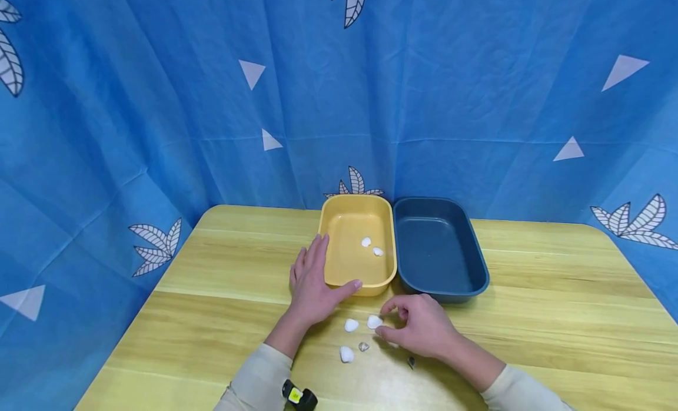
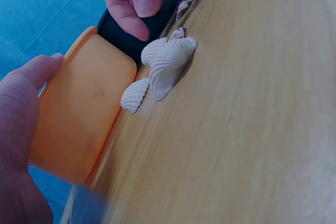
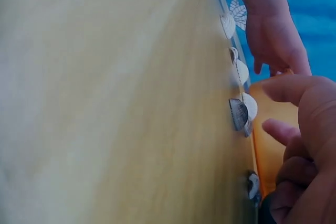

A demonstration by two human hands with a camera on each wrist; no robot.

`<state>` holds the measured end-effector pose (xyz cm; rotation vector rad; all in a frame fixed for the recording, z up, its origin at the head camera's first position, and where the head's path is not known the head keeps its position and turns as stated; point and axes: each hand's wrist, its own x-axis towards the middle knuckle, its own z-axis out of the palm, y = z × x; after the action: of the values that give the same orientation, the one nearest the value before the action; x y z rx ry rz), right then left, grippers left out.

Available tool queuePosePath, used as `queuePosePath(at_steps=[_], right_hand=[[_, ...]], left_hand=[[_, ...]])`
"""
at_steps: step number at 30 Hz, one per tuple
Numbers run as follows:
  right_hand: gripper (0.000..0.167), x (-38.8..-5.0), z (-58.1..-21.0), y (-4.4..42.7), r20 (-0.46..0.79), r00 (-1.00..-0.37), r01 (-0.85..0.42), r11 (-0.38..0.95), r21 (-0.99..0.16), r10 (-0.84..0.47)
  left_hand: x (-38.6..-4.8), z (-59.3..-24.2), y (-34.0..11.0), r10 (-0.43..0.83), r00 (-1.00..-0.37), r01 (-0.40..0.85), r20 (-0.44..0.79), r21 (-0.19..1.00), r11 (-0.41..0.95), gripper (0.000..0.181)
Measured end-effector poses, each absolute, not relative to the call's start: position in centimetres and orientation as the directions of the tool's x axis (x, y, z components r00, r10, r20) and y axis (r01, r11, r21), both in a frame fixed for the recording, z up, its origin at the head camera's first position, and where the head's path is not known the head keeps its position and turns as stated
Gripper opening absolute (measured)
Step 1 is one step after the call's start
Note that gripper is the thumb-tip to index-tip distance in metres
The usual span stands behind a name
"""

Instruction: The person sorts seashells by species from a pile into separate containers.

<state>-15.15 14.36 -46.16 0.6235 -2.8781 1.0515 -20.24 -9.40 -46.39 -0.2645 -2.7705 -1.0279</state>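
Note:
My left hand rests at the yellow container, its fingers fairly straight along the left side and its thumb at the front rim. Two white shells lie inside that container. Over the table, my right hand has thumb and index finger spread apart at either side of a white seashell; the other fingers are curled. In the left wrist view, those fingertips hang above the ribbed white shells with nothing between them. More white shells and a small brownish shell lie nearby.
A dark blue container stands against the yellow one on its right. One dark shell lies below my right wrist. The wooden table meets a blue patterned curtain at the back.

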Motion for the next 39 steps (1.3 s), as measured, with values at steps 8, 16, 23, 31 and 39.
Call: queuePosePath(at_steps=[8,16,23,31,39], right_hand=[[0.022,-15.3,-46.68,14.34,0.117,-0.89,-0.422,0.701,-0.574,-0.44],[0.017,-15.06,-46.33,14.3,0.169,-0.831,-0.497,0.571,-0.654,-0.529],[0.024,-15.53,-46.31,13.91,0.179,-0.825,-0.509,0.569,-0.646,-0.536],[0.019,-15.73,-46.6,13.66,0.174,-0.828,-0.515,0.6,-0.612,-0.533],[0.021,-15.77,-46.9,13.52,0.127,-0.87,-0.455,0.676,-0.58,-0.477]], left_hand=[[-20.28,-46.33,-9.38,0.106,-0.969,0.227,0.225,0.625,0.747,0.112],[-20.27,-46.25,-9.41,0.109,-0.971,0.222,0.214,0.627,0.747,0.112],[-20.31,-46.3,-9.35,0.109,-0.969,0.227,0.222,0.626,0.746,0.112],[-20.2,-46.21,-9.33,0.105,-0.969,0.225,0.223,0.63,0.743,0.111],[-20.17,-46.26,-9.4,0.103,-0.971,0.219,0.216,0.628,0.746,0.112]])
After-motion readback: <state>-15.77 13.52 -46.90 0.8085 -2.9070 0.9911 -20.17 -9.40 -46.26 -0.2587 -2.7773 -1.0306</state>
